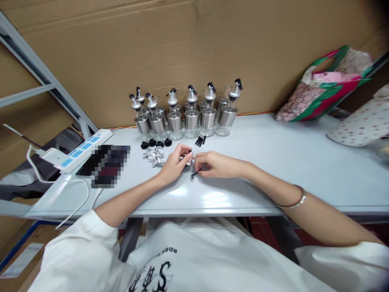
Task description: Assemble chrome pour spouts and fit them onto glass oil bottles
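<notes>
My left hand [174,164] rests on the pale grey table [273,170], its fingers pinched round a small silver spout part [189,160]. My right hand [211,164] meets it from the right, fingers closed on a small black piece [194,174] that pokes out below. Just left of my hands lie several loose silver spouts [154,156]. Behind them sit a short row of black rubber rings [155,143] and a few black caps [199,140]. Several glass-and-steel oil bottles [188,115] with pourer tops stand in a group at the back.
A white and blue power strip [82,149] and a dark phone [105,164] lie at the table's left, with white cables hanging off the edge. A patterned bag [322,87] and a dotted pouch [361,123] sit at the right. Cardboard forms the back wall.
</notes>
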The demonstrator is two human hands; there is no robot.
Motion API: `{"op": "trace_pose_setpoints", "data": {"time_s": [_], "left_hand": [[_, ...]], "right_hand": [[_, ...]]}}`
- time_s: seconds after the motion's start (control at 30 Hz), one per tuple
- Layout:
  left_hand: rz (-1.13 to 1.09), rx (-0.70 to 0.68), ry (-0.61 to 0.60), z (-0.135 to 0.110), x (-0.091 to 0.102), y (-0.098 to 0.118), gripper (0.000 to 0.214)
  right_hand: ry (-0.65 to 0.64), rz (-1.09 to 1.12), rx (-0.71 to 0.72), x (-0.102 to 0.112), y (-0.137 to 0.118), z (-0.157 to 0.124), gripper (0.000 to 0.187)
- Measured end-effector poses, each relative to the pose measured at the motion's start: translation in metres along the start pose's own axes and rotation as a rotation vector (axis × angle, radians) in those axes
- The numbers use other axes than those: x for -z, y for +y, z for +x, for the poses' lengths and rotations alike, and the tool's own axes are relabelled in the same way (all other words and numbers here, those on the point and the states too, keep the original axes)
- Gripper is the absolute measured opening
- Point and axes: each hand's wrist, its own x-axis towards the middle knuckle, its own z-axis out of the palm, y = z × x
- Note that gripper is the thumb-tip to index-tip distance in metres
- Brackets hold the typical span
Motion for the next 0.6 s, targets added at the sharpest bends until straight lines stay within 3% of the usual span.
{"op": "trace_pose_setpoints", "data": {"time_s": [0.17, 0.37, 0.6], "left_hand": [[-0.104, 0.069, 0.070, 0.000, -0.002, 0.004, 0.023], [-0.413, 0.201, -0.061, 0.001, -0.004, 0.005, 0.040], [-0.385, 0.199, -0.053, 0.002, -0.002, 0.004, 0.043]], "right_hand": [[0.179, 0.098, -0.085, 0.012, -0.004, -0.001, 0.005], [0.541, 0.099, -0.042, 0.011, 0.002, 0.001, 0.016], [0.470, 0.069, 0.018, 0.009, 0.008, 0.003, 0.017]]}}
